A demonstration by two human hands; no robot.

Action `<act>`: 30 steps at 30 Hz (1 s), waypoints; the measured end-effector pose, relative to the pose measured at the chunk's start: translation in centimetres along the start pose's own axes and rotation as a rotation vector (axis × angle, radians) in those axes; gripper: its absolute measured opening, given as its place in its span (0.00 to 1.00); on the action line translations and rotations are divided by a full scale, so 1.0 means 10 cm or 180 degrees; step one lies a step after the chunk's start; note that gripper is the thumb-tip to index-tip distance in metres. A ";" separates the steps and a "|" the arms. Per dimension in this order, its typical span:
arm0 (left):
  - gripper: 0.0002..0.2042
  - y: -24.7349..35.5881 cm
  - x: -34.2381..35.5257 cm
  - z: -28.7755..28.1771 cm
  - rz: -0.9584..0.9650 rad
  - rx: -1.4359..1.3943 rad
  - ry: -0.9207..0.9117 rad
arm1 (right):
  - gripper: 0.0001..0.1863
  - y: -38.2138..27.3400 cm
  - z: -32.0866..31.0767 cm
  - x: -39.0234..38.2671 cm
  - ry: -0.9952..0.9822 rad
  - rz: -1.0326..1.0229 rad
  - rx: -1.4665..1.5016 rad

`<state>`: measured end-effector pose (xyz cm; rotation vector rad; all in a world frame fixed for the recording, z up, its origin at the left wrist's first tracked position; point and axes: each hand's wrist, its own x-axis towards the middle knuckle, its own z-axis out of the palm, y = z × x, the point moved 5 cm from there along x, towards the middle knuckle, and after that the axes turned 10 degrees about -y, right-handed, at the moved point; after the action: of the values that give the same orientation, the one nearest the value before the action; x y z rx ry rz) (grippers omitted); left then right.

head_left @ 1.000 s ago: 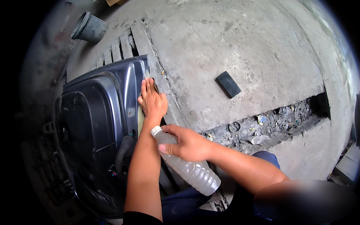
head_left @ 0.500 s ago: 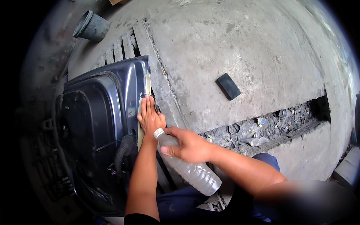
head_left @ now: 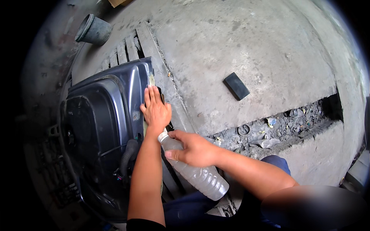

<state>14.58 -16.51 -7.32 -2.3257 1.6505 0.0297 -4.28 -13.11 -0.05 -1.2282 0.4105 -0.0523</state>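
A dark car door (head_left: 90, 115) lies on the left, with a corrugated hose (head_left: 130, 153) on it and a pale strip (head_left: 151, 79) along its right edge. My left hand (head_left: 156, 109) rests on that edge, fingers stretched out flat; what is under the fingertips is partly hidden, with something dark showing beside them. My right hand (head_left: 192, 150) grips a translucent plastic bottle (head_left: 204, 181) with a white cap, held slanting just right of my left forearm, cap end near that wrist.
A grey bucket (head_left: 96, 30) sits at upper left beside slats (head_left: 123, 52). A dark rectangular block (head_left: 236, 86) lies on the concrete floor (head_left: 269, 50). A rubble-filled trench (head_left: 296, 119) crosses the right side. Cardboard (head_left: 117, 3) shows at the top edge.
My left hand slid down the door's edge toward me half a second ago and is now higher again, partway back up. The bottle in my right hand has barely moved.
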 end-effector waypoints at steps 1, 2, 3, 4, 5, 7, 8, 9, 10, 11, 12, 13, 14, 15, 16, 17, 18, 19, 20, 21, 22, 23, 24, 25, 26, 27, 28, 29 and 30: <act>0.37 -0.01 -0.02 0.04 -0.0037 0.0005 0.0001 | 0.35 0.01 0.02 0.03 0.0015 -0.0071 0.0019; 0.37 0.00 -0.07 0.11 -0.0082 0.0008 -0.0008 | 0.35 0.04 0.02 0.02 0.0021 -0.0132 0.0042; 0.37 0.03 -0.07 0.14 -0.0101 0.0009 0.0019 | 0.35 0.07 0.00 0.03 0.0106 -0.0223 -0.0065; 0.38 0.04 -0.21 0.22 -0.0168 -0.0052 -0.0167 | 0.35 0.14 -0.01 0.02 0.0190 -0.0314 -0.0171; 0.38 0.04 -0.26 0.25 -0.0159 -0.0058 -0.0137 | 0.35 0.12 0.00 0.02 0.0254 -0.0397 -0.0249; 0.37 0.07 -0.30 0.31 -0.0134 -0.0077 -0.0078 | 0.35 0.16 -0.03 -0.02 0.0158 -0.0136 0.0005; 0.37 0.05 -0.22 0.24 -0.0120 -0.0034 0.0002 | 0.35 0.15 -0.01 -0.02 0.0074 -0.0026 0.0133; 0.37 0.04 -0.08 0.16 -0.0153 -0.0026 0.0074 | 0.35 0.11 0.01 0.01 0.0040 -0.0038 0.0085; 0.37 0.02 0.06 0.06 -0.0188 -0.0018 0.0146 | 0.35 0.08 0.04 0.04 0.0005 -0.0051 0.0037; 0.38 0.04 0.12 0.04 -0.0205 -0.0035 0.0206 | 0.35 0.07 0.04 0.04 -0.0010 -0.0038 -0.0013; 0.38 0.04 0.07 0.09 -0.0238 -0.0065 0.0103 | 0.35 0.08 0.05 0.03 -0.0014 -0.0048 -0.0021; 0.38 0.02 -0.06 0.17 -0.0275 -0.0090 -0.0001 | 0.35 0.09 0.07 0.03 -0.0022 -0.0063 -0.0028; 0.38 0.03 -0.16 0.25 -0.0278 -0.0129 -0.0088 | 0.35 0.10 0.04 0.03 0.0008 -0.0078 -0.0044; 0.38 0.07 -0.27 0.31 -0.0267 -0.0171 -0.0194 | 0.35 0.13 0.00 0.00 0.0066 -0.0129 -0.0093; 0.39 0.11 -0.38 0.37 -0.0268 -0.0319 -0.0412 | 0.35 0.18 -0.05 -0.04 0.0126 -0.0179 -0.0142; 0.39 0.09 -0.37 0.33 -0.0263 -0.0277 -0.0312 | 0.35 0.14 -0.03 -0.03 0.0129 -0.0268 -0.0177; 0.39 0.08 -0.33 0.28 -0.0252 -0.0238 -0.0212 | 0.35 0.13 -0.01 -0.03 0.0098 -0.0215 -0.0096; 0.39 0.07 -0.27 0.24 -0.0238 -0.0202 -0.0113 | 0.35 0.10 -0.01 -0.03 0.0070 -0.0160 -0.0016; 0.38 0.08 -0.16 0.16 -0.0223 -0.0207 0.0004 | 0.35 0.07 -0.01 -0.02 0.0047 -0.0100 0.0047; 0.37 0.05 -0.05 0.10 -0.0204 -0.0287 0.0080 | 0.35 0.04 0.02 0.00 -0.0004 -0.0146 0.0088; 0.38 0.03 0.01 0.09 -0.0237 -0.0235 0.0140 | 0.35 0.01 0.06 0.04 -0.0057 -0.0194 0.0131; 0.38 0.05 0.05 0.09 -0.0245 -0.0204 0.0202 | 0.35 -0.01 0.05 0.04 -0.0081 -0.0229 0.0166; 0.38 0.06 -0.03 0.15 -0.0235 -0.0220 0.0138 | 0.35 0.02 0.05 0.02 -0.0103 -0.0157 0.0100; 0.39 0.06 -0.20 0.24 -0.0229 -0.0232 0.0074 | 0.35 0.04 0.05 0.01 -0.0129 -0.0087 0.0036; 0.39 0.06 -0.35 0.33 -0.0206 -0.0243 0.0023 | 0.35 0.06 0.03 -0.01 -0.0137 -0.0027 -0.0032; 0.40 0.05 -0.44 0.40 -0.0201 -0.0382 -0.0070 | 0.35 0.08 0.01 -0.02 -0.0054 -0.0092 -0.0092; 0.39 0.06 -0.40 0.45 -0.0191 -0.0331 -0.0096 | 0.35 0.13 -0.01 -0.03 0.0033 -0.0153 -0.0154; 0.39 0.04 -0.39 0.43 -0.0207 -0.0248 -0.0136 | 0.35 0.15 0.00 -0.02 0.0088 -0.0230 -0.0193; 0.38 0.04 -0.35 0.32 -0.0212 -0.0193 -0.0081 | 0.35 0.10 0.02 -0.02 0.0040 -0.0163 -0.0177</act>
<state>13.49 -12.62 -9.86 -2.4134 1.5800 0.0961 -4.58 -12.52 -0.91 -1.2937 0.3936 -0.0931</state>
